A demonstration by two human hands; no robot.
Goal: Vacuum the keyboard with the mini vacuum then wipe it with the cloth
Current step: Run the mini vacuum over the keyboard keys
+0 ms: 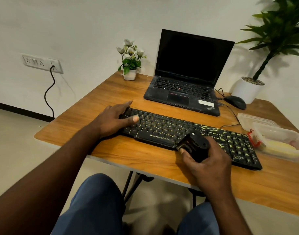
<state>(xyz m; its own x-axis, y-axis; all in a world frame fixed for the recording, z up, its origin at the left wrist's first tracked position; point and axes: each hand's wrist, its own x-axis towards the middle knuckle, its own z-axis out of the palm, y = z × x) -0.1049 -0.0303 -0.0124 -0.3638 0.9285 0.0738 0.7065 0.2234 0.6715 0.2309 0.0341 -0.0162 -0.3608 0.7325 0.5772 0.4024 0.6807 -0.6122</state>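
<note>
A black keyboard with yellow lettering lies slantwise across the wooden table. My left hand rests flat on the keyboard's left end, fingers curled over its far edge. My right hand grips the black mini vacuum, whose nozzle touches the keyboard's near edge just right of the brand label. A yellow cloth lies inside a clear plastic container at the right.
An open black laptop stands behind the keyboard, with a black mouse and its cable to the right. A small flower pot sits at the back edge. A large potted plant stands at the far right.
</note>
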